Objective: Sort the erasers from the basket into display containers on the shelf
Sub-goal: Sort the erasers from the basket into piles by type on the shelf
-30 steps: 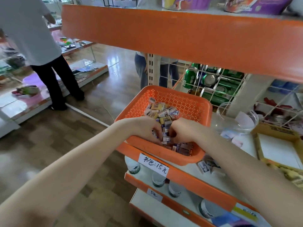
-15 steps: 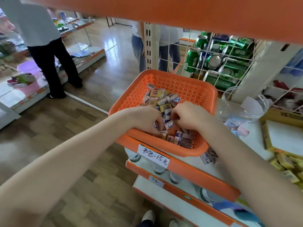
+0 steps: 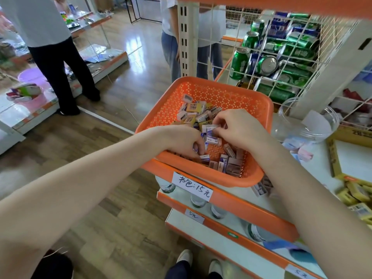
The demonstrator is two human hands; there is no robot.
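Far left: the floor is being stood on by a person (image 3: pixel 60 63) in dark trousers, well apart from the shelf (image 3: pixel 319 172).

The left hand (image 3: pixel 181 139) is being reached over the near rim of the basket (image 3: pixel 201 91), with its fingers being curled down into the erasers (image 3: pixel 203 115). Grip: it is looking closed, but its inside is being hidden by the knuckles, so it cannot be told whether anything is being held. A purple-and-white piece is being touched at the fingertips.

The basket is orange and perforated. It is being carried at the shelf's left end, with its near edge being hung past the orange lip above a handwritten label (image 3: pixel 193 185). The erasers are being kept in a pile from the middle to the near-right corner.

The right hand (image 3: pixel 239 127) is being held over the pile's centre, just beside the left hand. Grip: one white-and-purple eraser (image 3: pixel 211 127) is being pinched between thumb and fingertips, at the top of the pile.

A few boxed pieces (image 3: pixel 261 186) are being left on the shelf by the basket's near-right corner.

Right of the basket, a clear jar (image 3: pixel 314 127) is being kept on the shelf, with pink and blue pieces (image 3: pixel 302 152) just beside it. Green cans (image 3: pixel 241 63) are being stacked behind a wire grid. At far right, a yellow box (image 3: pixel 334 158) is being kept, with yellow pieces (image 3: pixel 354 194) near it.
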